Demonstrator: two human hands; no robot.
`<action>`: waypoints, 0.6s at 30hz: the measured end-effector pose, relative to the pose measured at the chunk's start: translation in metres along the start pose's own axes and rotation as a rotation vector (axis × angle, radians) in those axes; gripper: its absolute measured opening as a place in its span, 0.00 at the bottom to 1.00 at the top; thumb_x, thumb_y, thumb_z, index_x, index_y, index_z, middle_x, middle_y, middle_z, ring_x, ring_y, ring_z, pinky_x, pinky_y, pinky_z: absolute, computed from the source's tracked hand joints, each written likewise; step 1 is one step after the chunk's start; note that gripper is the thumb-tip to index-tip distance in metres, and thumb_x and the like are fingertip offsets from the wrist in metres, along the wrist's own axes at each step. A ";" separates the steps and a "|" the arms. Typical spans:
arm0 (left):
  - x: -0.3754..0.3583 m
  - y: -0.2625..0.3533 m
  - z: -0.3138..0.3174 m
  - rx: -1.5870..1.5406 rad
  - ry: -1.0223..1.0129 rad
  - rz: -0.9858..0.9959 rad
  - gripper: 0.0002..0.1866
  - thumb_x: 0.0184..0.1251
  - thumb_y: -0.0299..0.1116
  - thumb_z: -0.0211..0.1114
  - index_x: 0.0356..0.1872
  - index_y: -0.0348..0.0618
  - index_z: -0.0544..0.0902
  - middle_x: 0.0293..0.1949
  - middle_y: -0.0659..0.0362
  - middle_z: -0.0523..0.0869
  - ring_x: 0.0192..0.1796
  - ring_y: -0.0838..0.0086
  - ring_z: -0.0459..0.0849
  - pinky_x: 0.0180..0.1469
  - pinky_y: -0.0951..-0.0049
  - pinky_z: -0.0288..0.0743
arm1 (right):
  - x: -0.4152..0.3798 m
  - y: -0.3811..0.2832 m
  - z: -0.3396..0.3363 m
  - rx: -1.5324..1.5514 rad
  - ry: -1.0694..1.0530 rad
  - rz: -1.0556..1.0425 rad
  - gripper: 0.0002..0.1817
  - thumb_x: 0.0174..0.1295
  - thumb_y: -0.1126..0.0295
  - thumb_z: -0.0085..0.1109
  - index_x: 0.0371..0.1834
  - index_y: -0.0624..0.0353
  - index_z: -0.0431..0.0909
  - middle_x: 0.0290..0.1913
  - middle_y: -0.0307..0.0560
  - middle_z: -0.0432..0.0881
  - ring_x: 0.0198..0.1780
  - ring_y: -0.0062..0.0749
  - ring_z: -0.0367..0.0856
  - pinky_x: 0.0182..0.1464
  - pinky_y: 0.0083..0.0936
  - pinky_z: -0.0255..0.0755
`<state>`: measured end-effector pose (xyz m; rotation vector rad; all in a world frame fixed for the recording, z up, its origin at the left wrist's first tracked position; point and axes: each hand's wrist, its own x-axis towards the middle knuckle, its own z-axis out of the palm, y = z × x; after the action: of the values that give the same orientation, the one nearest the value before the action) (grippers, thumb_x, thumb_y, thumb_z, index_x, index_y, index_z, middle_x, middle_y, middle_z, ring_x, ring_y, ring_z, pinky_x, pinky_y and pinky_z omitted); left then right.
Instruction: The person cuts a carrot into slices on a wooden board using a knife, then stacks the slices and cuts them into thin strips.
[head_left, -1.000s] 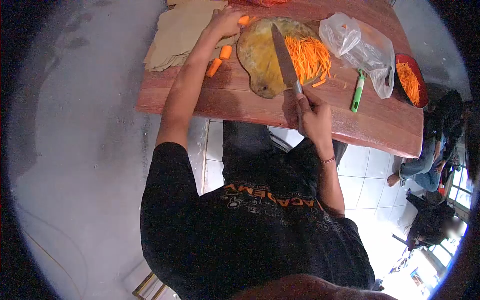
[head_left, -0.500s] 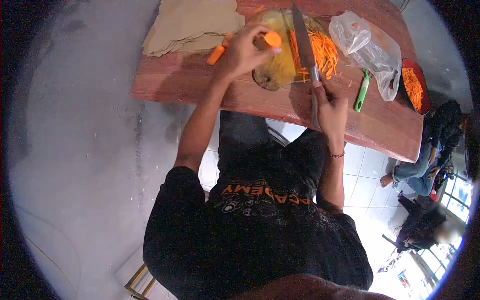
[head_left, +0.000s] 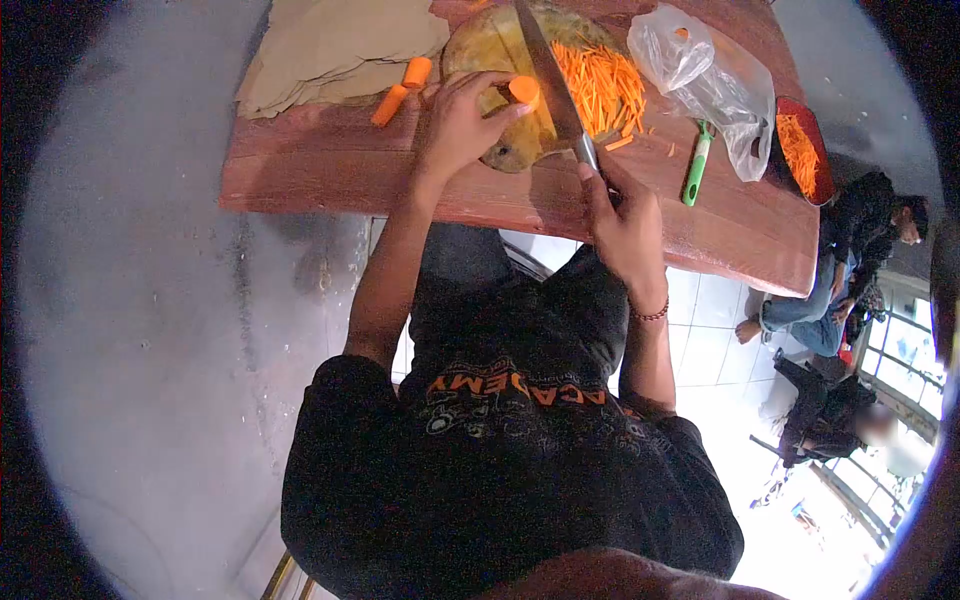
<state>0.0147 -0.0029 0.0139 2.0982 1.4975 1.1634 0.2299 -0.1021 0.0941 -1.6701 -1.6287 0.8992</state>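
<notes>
My left hand (head_left: 462,128) is closed on a short carrot piece (head_left: 523,91), its round cut face showing, over the left part of a round wooden cutting board (head_left: 470,48). In my right hand (head_left: 628,222) is the handle of a long kitchen knife (head_left: 552,75). The blade points away from me across the board, just right of the carrot piece. Thin carrot strips (head_left: 603,88) lie heaped on the board to the right of the blade. Two more carrot pieces (head_left: 390,104) rest on the table left of my left hand.
Brown paper (head_left: 340,50) covers the table's (head_left: 320,165) far left. To the right lie a clear plastic bag (head_left: 705,70), a green-handled peeler (head_left: 697,170) and a dark red tray (head_left: 822,180) with shredded carrot. Two people (head_left: 850,260) are beyond the table at the right.
My left hand has lowered the carrot piece toward the board, near the knife. The knife has tilted a little further left. The whole view has shifted slightly.
</notes>
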 end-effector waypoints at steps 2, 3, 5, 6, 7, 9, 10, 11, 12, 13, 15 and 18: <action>0.000 0.002 0.000 -0.041 0.004 0.003 0.23 0.59 0.46 0.75 0.52 0.44 0.86 0.47 0.54 0.88 0.54 0.61 0.84 0.59 0.61 0.73 | -0.001 -0.003 0.001 -0.022 -0.007 -0.057 0.18 0.71 0.62 0.58 0.58 0.60 0.81 0.39 0.68 0.85 0.45 0.62 0.85 0.45 0.43 0.78; 0.000 0.002 0.000 -0.076 0.011 0.009 0.22 0.58 0.42 0.78 0.50 0.41 0.86 0.45 0.52 0.88 0.51 0.59 0.86 0.58 0.62 0.76 | -0.001 -0.005 0.002 -0.060 -0.009 -0.073 0.18 0.71 0.62 0.57 0.58 0.60 0.81 0.39 0.68 0.84 0.45 0.63 0.85 0.45 0.44 0.78; -0.001 0.000 0.002 -0.043 0.040 0.044 0.22 0.58 0.42 0.78 0.50 0.41 0.86 0.44 0.52 0.88 0.50 0.59 0.86 0.57 0.62 0.77 | -0.002 -0.007 0.003 -0.101 -0.013 -0.088 0.18 0.71 0.61 0.57 0.58 0.60 0.81 0.39 0.69 0.84 0.44 0.64 0.84 0.44 0.45 0.77; -0.001 -0.001 0.002 -0.005 0.067 0.080 0.22 0.58 0.42 0.78 0.49 0.41 0.86 0.44 0.52 0.88 0.49 0.59 0.86 0.55 0.62 0.77 | -0.002 -0.008 0.004 -0.120 -0.009 -0.106 0.18 0.71 0.61 0.57 0.57 0.60 0.81 0.38 0.69 0.84 0.43 0.64 0.84 0.43 0.46 0.77; 0.000 -0.004 0.004 -0.008 0.069 0.078 0.22 0.58 0.42 0.78 0.49 0.41 0.86 0.44 0.52 0.88 0.49 0.59 0.86 0.55 0.62 0.77 | -0.002 -0.009 0.005 -0.138 -0.005 -0.125 0.18 0.71 0.61 0.57 0.56 0.61 0.82 0.38 0.69 0.84 0.42 0.64 0.84 0.42 0.47 0.77; 0.000 -0.006 0.005 -0.019 0.047 0.001 0.22 0.58 0.51 0.75 0.49 0.50 0.88 0.44 0.59 0.89 0.54 0.64 0.83 0.58 0.59 0.68 | -0.003 -0.007 0.009 -0.149 0.036 -0.189 0.17 0.71 0.61 0.57 0.56 0.61 0.82 0.37 0.69 0.84 0.41 0.64 0.84 0.41 0.47 0.77; -0.001 -0.004 0.004 -0.021 0.049 0.000 0.22 0.58 0.51 0.75 0.49 0.50 0.88 0.44 0.59 0.89 0.54 0.64 0.83 0.58 0.59 0.68 | -0.003 -0.006 0.011 -0.157 0.078 -0.253 0.17 0.71 0.62 0.57 0.56 0.61 0.82 0.37 0.68 0.84 0.40 0.63 0.84 0.41 0.47 0.77; -0.002 -0.002 0.002 0.009 0.045 -0.021 0.22 0.57 0.51 0.75 0.48 0.50 0.89 0.44 0.59 0.89 0.53 0.64 0.83 0.58 0.59 0.68 | -0.004 -0.008 0.010 -0.160 0.076 -0.252 0.17 0.71 0.62 0.57 0.56 0.61 0.82 0.37 0.68 0.84 0.40 0.63 0.84 0.41 0.47 0.77; -0.002 0.001 0.001 0.040 0.041 -0.041 0.22 0.57 0.52 0.75 0.48 0.50 0.89 0.44 0.59 0.90 0.52 0.65 0.83 0.57 0.59 0.67 | -0.004 -0.011 0.007 -0.158 0.044 -0.211 0.17 0.71 0.62 0.57 0.55 0.61 0.82 0.36 0.68 0.84 0.40 0.63 0.84 0.40 0.47 0.77; -0.003 0.001 0.003 0.038 0.041 -0.045 0.22 0.57 0.52 0.75 0.48 0.50 0.89 0.44 0.59 0.90 0.52 0.65 0.83 0.57 0.59 0.67 | -0.004 -0.013 0.006 -0.157 0.009 -0.168 0.17 0.71 0.62 0.57 0.55 0.62 0.82 0.35 0.68 0.84 0.39 0.63 0.84 0.40 0.47 0.77; -0.003 0.002 0.004 -0.002 0.062 -0.058 0.22 0.57 0.52 0.75 0.47 0.49 0.90 0.44 0.59 0.90 0.52 0.65 0.83 0.56 0.60 0.67 | -0.004 -0.011 0.006 -0.152 0.007 -0.166 0.17 0.71 0.63 0.58 0.56 0.62 0.82 0.33 0.66 0.84 0.36 0.56 0.86 0.39 0.41 0.77; -0.002 0.003 0.000 0.013 0.057 -0.038 0.22 0.57 0.53 0.74 0.46 0.49 0.90 0.44 0.58 0.90 0.52 0.65 0.83 0.56 0.60 0.67 | -0.005 -0.004 0.006 -0.143 0.007 -0.180 0.17 0.71 0.64 0.58 0.56 0.63 0.82 0.31 0.66 0.83 0.34 0.57 0.86 0.38 0.40 0.76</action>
<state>0.0167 -0.0062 0.0146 2.0517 1.5669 1.2124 0.2226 -0.1068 0.0945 -1.5859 -1.8424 0.7016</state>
